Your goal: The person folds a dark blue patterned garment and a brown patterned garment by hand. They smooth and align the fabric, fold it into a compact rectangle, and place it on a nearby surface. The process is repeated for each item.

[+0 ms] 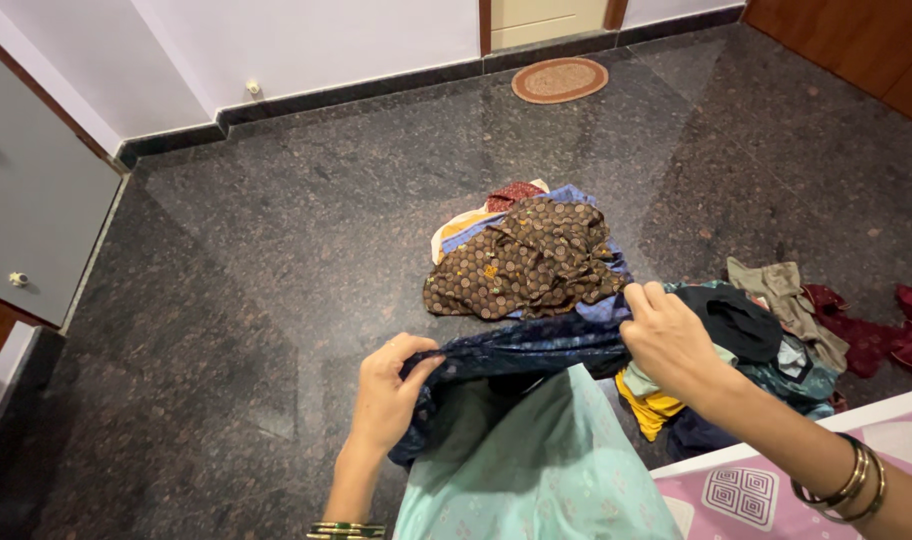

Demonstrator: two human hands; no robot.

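While both hands pinch its top edge, left hand and right hand hold a dark blue patterned garment stretched over the granite floor, seemingly mid-fold; bringing the ends together evenly would come next. A brown dotted pile lies beyond.

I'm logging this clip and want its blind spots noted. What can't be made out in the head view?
- Dark blue garment: lower part hidden behind the person's light green clothing.
- Folded pile: lower layers covered by the brown dotted cloth.
- Loose heap: pieces overlap, count unclear.
- Left hand and right hand: fingertips buried in fabric.
- Pink patterned surface: cut by the frame edge.
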